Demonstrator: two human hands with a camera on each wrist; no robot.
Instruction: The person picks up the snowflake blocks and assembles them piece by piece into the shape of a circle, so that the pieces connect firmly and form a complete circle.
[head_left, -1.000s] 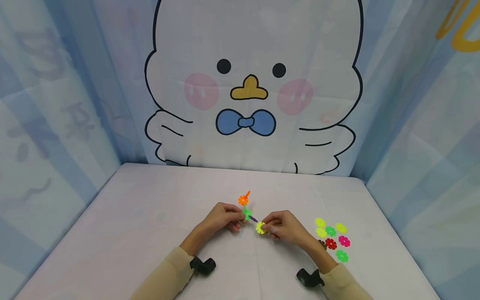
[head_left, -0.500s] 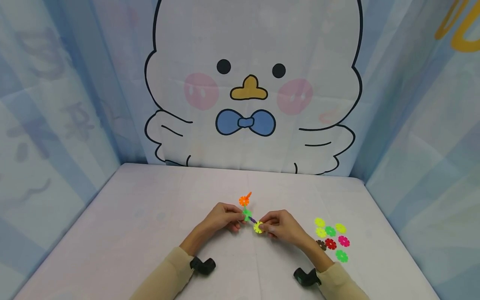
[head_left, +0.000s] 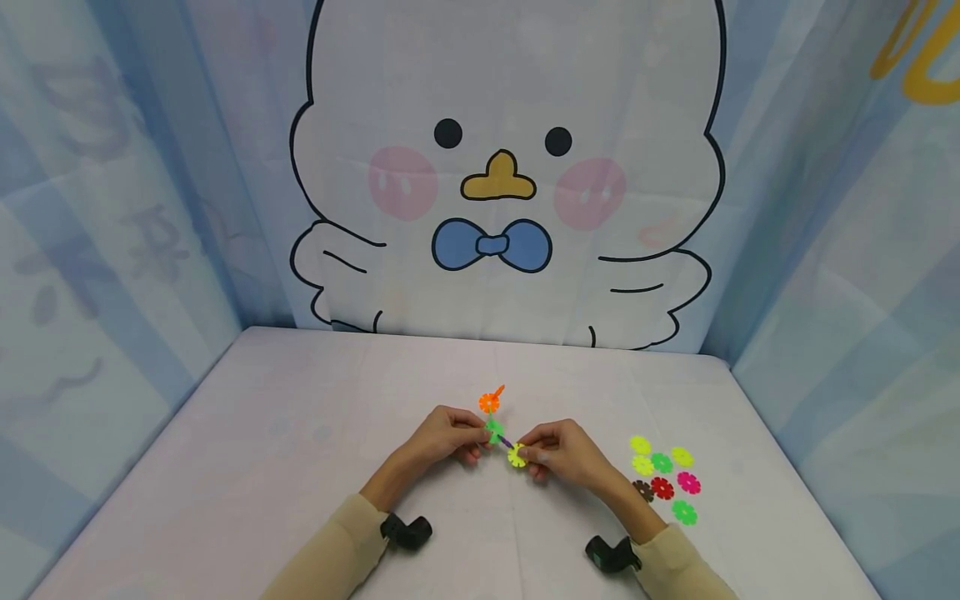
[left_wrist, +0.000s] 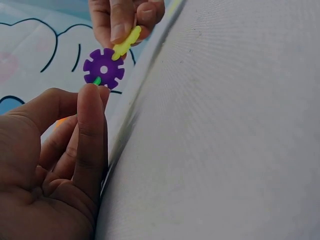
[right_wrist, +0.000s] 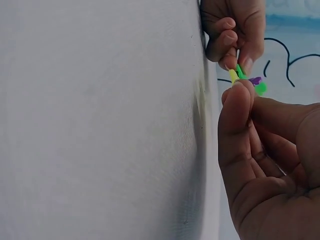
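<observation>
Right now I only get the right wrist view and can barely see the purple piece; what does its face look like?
Observer: The left wrist view shows the purple piece as a notched disc with a round hole in its middle.
Operator: Any colors I'm missing nearby?
Observer: Yes, orange: the head view shows an orange disc on the other side of the green piece from the purple one.
Operator: Any spares?
Observer: The head view shows loose discs on the table, right of the right hand.
</observation>
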